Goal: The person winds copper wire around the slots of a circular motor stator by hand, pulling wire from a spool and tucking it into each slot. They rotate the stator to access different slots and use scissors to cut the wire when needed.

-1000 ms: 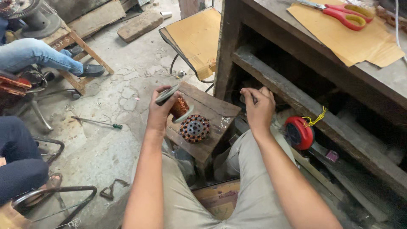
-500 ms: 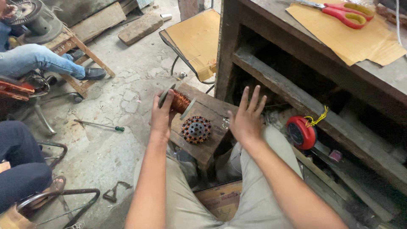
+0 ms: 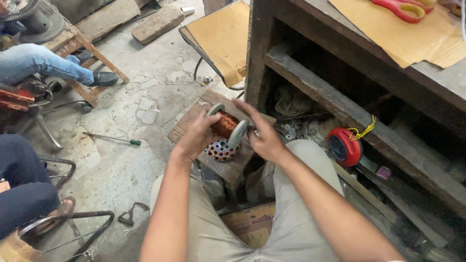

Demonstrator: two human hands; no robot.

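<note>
A spool of copper wire with two grey end discs is held between both my hands above a small wooden block. My left hand grips the spool from the left side. My right hand holds the right end disc. Under the spool, on the block, lies a round metal stator core with several slots and coloured spots. My knees in beige trousers flank the block.
A wooden workbench with a lower shelf stands at right, with brown paper and red scissors on top. A red round reel hangs by the shelf. A screwdriver lies on the concrete floor. Other people's legs are at left.
My right hand left the shelf, opened over the block and now grips the spool's right end. The spool was lifted and turned sideways between both hands, uncovering the stator core beneath.
</note>
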